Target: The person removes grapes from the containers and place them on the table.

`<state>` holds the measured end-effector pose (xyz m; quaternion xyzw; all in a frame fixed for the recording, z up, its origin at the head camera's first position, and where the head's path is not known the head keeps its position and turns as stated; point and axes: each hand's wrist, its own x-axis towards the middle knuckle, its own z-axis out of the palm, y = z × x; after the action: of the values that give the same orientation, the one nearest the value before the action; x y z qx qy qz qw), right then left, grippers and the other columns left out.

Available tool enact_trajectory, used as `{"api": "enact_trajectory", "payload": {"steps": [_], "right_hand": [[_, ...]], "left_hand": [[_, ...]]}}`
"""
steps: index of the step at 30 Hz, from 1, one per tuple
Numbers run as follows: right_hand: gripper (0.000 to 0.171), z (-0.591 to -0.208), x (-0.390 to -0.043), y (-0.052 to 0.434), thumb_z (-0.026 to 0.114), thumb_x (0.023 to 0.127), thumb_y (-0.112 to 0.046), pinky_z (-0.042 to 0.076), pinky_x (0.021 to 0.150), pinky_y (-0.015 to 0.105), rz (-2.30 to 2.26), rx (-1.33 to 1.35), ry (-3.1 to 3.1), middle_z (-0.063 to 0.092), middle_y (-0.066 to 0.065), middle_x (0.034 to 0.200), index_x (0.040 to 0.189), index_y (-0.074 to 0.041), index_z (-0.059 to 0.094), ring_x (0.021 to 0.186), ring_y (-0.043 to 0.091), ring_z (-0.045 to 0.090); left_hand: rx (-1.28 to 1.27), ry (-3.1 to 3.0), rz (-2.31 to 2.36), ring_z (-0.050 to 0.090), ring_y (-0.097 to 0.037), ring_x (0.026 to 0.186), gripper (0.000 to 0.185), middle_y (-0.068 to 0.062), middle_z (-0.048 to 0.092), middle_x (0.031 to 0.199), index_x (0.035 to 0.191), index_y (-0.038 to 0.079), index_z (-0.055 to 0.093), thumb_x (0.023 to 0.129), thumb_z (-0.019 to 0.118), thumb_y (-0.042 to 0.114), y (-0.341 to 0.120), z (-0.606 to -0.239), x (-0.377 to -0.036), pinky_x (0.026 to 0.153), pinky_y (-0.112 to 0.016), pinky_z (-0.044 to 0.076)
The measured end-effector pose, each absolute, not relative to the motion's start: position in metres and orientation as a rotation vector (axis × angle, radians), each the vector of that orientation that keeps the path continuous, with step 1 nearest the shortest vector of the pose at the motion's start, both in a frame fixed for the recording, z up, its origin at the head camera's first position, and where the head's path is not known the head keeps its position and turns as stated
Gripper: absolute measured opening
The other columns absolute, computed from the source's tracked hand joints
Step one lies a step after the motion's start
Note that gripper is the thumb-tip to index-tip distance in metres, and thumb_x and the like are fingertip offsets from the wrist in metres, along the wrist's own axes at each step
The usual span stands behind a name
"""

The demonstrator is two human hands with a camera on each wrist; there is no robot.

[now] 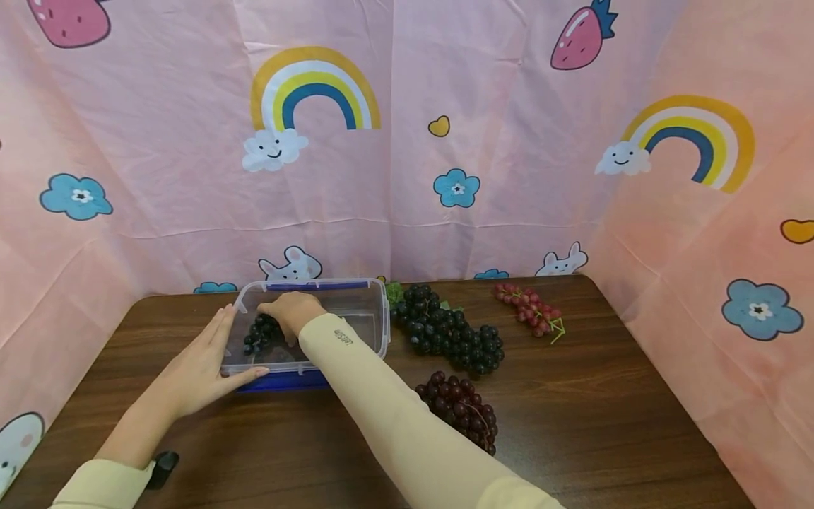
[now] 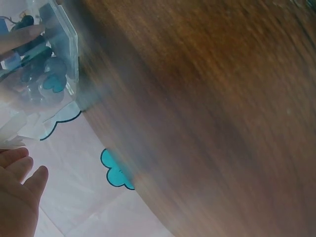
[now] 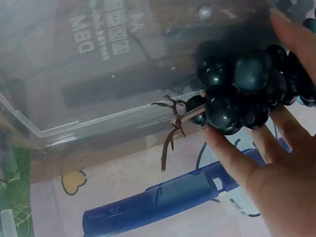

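Note:
A clear plastic container (image 1: 359,326) with blue side latches stands at the back left of the table. Inside its left part is a small bunch of black grapes (image 1: 261,335). My right hand (image 1: 294,312) reaches into the container and holds this bunch, fingers on one side and thumb on the other. In the right wrist view, a bare brown stem (image 3: 175,123) sticks out from the grapes (image 3: 237,94). My left hand (image 1: 200,371) rests against the container's front left corner, fingers straight along the left side and thumb at the front rim.
Right of the container lies a large bunch of black grapes (image 1: 445,331) with green leaves (image 1: 394,291). Nearer me is a dark red bunch (image 1: 461,406), partly behind my right forearm. A small red bunch (image 1: 528,309) lies farther right. Printed cloth (image 1: 407,177) hangs behind the table.

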<state>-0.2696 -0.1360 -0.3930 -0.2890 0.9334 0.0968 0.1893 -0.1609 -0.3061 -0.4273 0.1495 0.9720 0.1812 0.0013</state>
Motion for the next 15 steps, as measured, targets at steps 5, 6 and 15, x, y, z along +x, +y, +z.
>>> {"api": "enact_trajectory", "payload": {"steps": [5, 6, 15], "right_hand": [[0.095, -0.3983, -0.2726, -0.1394, 0.08, 0.095, -0.028, 0.055, 0.101, 0.026, 0.256, -0.809, 2.623, 0.054, -0.02, 0.152, 0.163, -0.057, 0.021, 0.135, 0.003, 0.055], [0.093, -0.399, -0.273, -0.1401, 0.078, 0.096, -0.028, 0.055, 0.1, 0.025, 0.258, -0.808, 2.62, 0.056, -0.019, 0.15, 0.163, -0.057, 0.02, 0.133, 0.003, 0.057], [0.076, -0.3977, -0.2729, -0.1389, 0.068, 0.105, -0.029, 0.054, 0.098, 0.023, 0.223, -0.801, 2.654, 0.049, -0.019, 0.158, 0.164, -0.053, 0.027, 0.136, 0.003, 0.055]], "left_hand": [[0.464, 3.055, 0.573, 0.013, -0.055, 0.158, 0.124, -0.031, -0.001, 0.174, 0.168, 0.0, -0.006, 0.094, 0.07, 0.064, -0.3049, -0.4277, -0.1608, 0.114, -0.079, 0.027], [0.465, 3.055, 0.574, 0.012, -0.055, 0.158, 0.124, -0.031, -0.001, 0.174, 0.168, 0.0, -0.006, 0.094, 0.07, 0.064, -0.3046, -0.4278, -0.1609, 0.114, -0.079, 0.027], [0.488, 3.061, 0.586, 0.01, -0.053, 0.159, 0.123, -0.031, -0.001, 0.174, 0.168, 0.0, -0.006, 0.094, 0.07, 0.063, -0.3064, -0.429, -0.1616, 0.116, -0.078, 0.025]]}}
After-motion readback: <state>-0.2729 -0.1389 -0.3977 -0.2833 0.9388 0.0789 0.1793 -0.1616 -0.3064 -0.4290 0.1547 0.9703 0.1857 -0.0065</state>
